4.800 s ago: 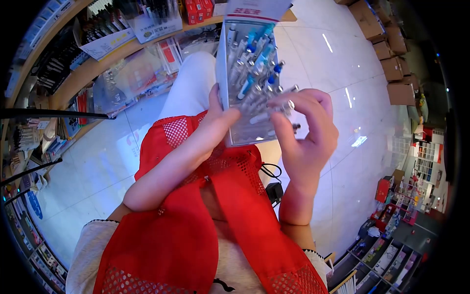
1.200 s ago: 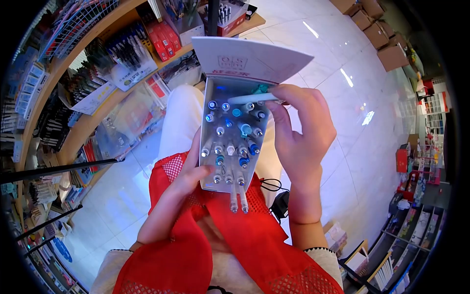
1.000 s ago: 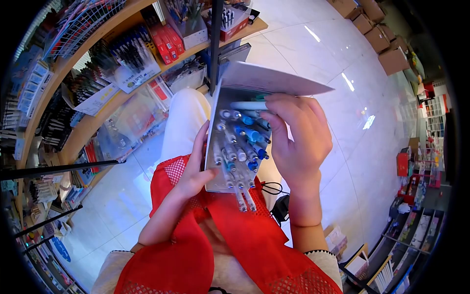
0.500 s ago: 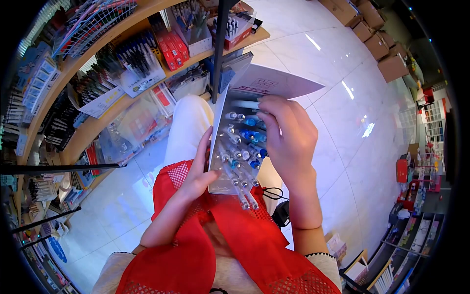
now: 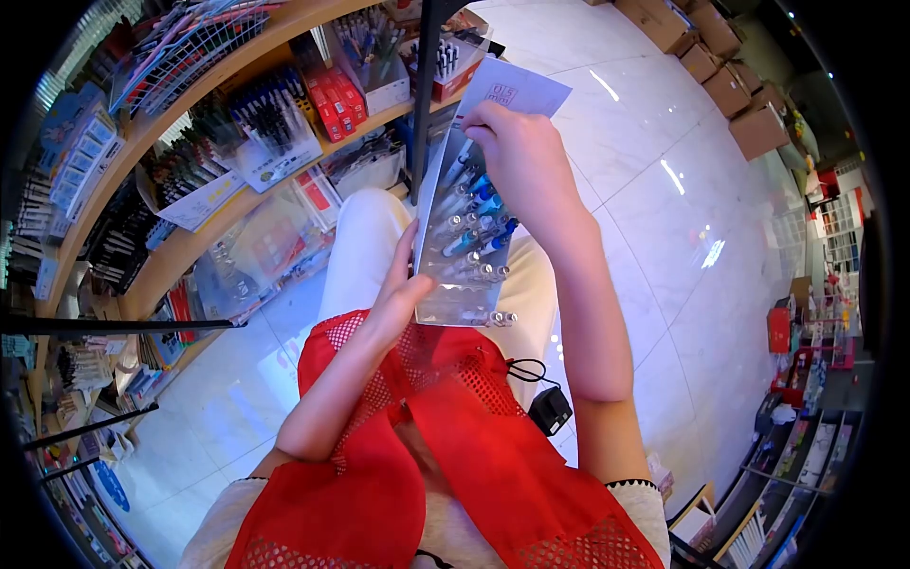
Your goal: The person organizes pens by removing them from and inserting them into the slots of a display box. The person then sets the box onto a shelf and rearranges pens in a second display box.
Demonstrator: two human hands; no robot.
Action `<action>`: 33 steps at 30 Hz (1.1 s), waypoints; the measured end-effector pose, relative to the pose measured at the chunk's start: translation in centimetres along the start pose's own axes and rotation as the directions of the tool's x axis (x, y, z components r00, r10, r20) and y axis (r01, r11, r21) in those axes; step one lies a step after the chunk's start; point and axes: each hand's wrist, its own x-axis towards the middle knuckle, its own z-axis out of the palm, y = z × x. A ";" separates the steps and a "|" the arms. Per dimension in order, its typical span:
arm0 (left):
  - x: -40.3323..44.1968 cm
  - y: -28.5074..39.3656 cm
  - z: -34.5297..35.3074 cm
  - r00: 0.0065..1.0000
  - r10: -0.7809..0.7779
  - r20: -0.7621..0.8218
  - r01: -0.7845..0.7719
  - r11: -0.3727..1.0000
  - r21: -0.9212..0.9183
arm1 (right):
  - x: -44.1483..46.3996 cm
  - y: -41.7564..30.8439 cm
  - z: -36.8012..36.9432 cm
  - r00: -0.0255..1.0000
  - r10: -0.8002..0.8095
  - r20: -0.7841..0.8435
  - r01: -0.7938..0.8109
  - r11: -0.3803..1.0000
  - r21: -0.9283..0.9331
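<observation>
A clear-sided display box (image 5: 455, 302) with a white card back stands tilted in front of my lap. My left hand (image 5: 393, 302) grips its left side, thumb at the front edge and fingers behind. Inside are several clear-barrelled pens (image 5: 460, 237) with blue, teal and clear tops, a few of them leaning out at the near end. At the far end, below the printed card flap (image 5: 517, 90), my right hand (image 5: 517, 156) is closed, its fingers pinched at the top of a pale pen (image 5: 464, 152). The fingertips are partly hidden.
Wooden shelves (image 5: 270, 185) with pen boxes and red cartons (image 5: 336, 102) curve along the left. A dark metal post (image 5: 426, 104) rises close by the box. Cardboard boxes (image 5: 725, 90) line the far right, across the white tiled floor (image 5: 654, 237).
My right hand has moved up and away from me, toward the far end of the box. The box has tilted, and the pens have shifted farther from me. My left hand keeps its grip.
</observation>
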 end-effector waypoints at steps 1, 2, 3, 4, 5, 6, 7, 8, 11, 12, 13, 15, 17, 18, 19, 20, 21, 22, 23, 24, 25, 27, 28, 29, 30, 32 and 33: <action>-0.1 -0.2 0.1 0.999 -0.037 -0.012 0.036 0.999 -0.038 | 0.0 0.4 0.4 0.998 0.056 0.032 -0.055 0.998 -0.040; -0.2 -0.2 0.3 0.997 -0.074 -0.012 0.073 0.995 -0.074 | 0.0 0.8 0.7 0.992 0.113 0.062 -0.108 0.991 -0.082; -0.4 -0.3 0.5 0.994 -0.112 -0.012 0.110 0.988 -0.110 | 0.1 1.2 1.1 0.990 0.123 0.074 -0.117 0.989 -0.086; -0.6 -0.3 0.6 0.989 -0.150 -0.010 0.147 0.978 -0.146 | 0.1 1.6 1.5 0.987 0.134 0.085 -0.126 0.988 -0.089; -0.8 -0.5 0.7 0.986 -0.169 0.000 0.166 0.967 -0.194 | 0.1 1.9 1.8 0.985 0.145 0.097 -0.136 0.986 -0.093; -0.7 -0.7 0.8 0.983 -0.185 0.011 0.183 0.953 -0.241 | -0.1 2.1 2.1 0.986 0.136 0.097 -0.132 0.990 -0.041; -0.6 -0.6 0.9 0.979 -0.200 0.024 0.199 0.937 -0.286 | -0.2 2.3 2.4 0.987 0.126 0.095 -0.128 0.992 0.010; -0.6 -0.2 1.2 0.972 -0.233 0.032 0.231 0.922 -0.309 | -0.2 2.3 2.5 0.989 0.116 0.092 -0.121 0.991 0.061; -0.6 2.0 1.9 0.951 -0.306 0.045 0.301 0.881 -0.365 | -0.6 2.1 2.3 0.928 -0.111 -0.355 0.111 0.994 -0.020; -0.5 2.2 1.9 0.946 -0.320 0.046 0.313 0.874 -0.372 | -1.0 1.8 1.7 0.942 -0.066 -0.328 0.092 0.994 0.063; -0.3 2.3 1.8 0.941 -0.334 0.048 0.327 0.866 -0.377 | -1.8 1.3 0.6 0.954 -0.023 -0.298 0.068 0.987 0.144; 0.1 2.4 1.5 0.950 -0.310 0.045 0.305 0.883 -0.355 | -3.8 0.4 -1.2 0.980 0.079 -0.184 -0.025 0.961 0.276; 0.3 2.5 1.5 0.955 -0.295 0.037 0.289 0.893 -0.344 | -6.0 -0.3 -1.9 0.979 0.199 0.033 -0.195 0.891 0.411; 0.3 2.7 1.6 0.956 -0.293 0.029 0.285 0.895 -0.342 | -6.6 -0.4 -2.0 0.958 0.248 0.148 -0.288 0.840 0.460; 0.2 2.8 1.7 0.956 -0.293 0.022 0.283 0.897 -0.340 | -7.1 -0.2 -1.7 0.942 0.256 0.215 -0.330 0.821 0.466; 0.0 2.8 1.8 0.960 -0.279 0.015 0.269 0.907 -0.325 | -7.6 0.2 -1.2 0.922 0.265 0.282 -0.373 0.800 0.469; -0.1 2.7 1.9 0.964 -0.265 0.009 0.255 0.916 -0.310 | -8.0 0.4 -0.9 0.897 0.271 0.348 -0.417 0.779 0.469; -0.1 2.5 1.9 0.968 -0.251 0.004 0.241 0.925 -0.294 | -8.2 0.4 -0.8 0.893 0.274 0.358 -0.425 0.778 0.463; -0.2 2.3 1.9 0.968 -0.250 0.004 0.241 0.927 -0.288 | -8.1 0.4 -0.7 0.888 0.276 0.367 -0.431 0.778 0.458; -0.2 1.9 1.9 0.969 -0.248 0.003 0.239 0.929 -0.283 | -8.0 0.2 -0.7 0.884 0.277 0.376 -0.437 0.778 0.452; -0.2 1.6 1.8 0.969 -0.246 0.001 0.236 0.931 -0.277 | -8.0 0.0 -0.8 0.923 0.288 0.255 -0.380 0.779 0.498; 0.0 0.0 1.2 0.974 -0.223 -0.034 0.211 0.952 -0.221 | -8.1 -0.8 -1.2 0.952 0.305 0.002 -0.253 0.785 0.566; 0.0 -0.6 1.0 0.976 -0.212 -0.052 0.199 0.961 -0.192 | -8.1 -0.9 -1.7 0.952 0.302 -0.053 -0.224 0.805 0.550; 0.0 -0.9 0.7 0.977 -0.210 -0.040 0.199 0.960 -0.198 | -8.1 -1.0 -2.5 0.949 0.297 -0.109 -0.197 0.824 0.532; 0.1 -1.1 0.5 0.978 -0.208 -0.027 0.199 0.959 -0.203 | -8.2 -1.0 -3.3 0.942 0.291 -0.166 -0.170 0.843 0.511; 0.1 -1.0 0.5 0.984 -0.178 0.007 0.175 0.955 -0.240 | -9.1 -1.5 -4.5 0.950 0.302 -0.080 -0.229 0.847 0.481; 0.0 -0.3 0.8 0.989 -0.147 0.026 0.149 0.951 -0.272 | -9.5 -1.7 -4.8 0.951 0.307 -0.037 -0.256 0.849 0.463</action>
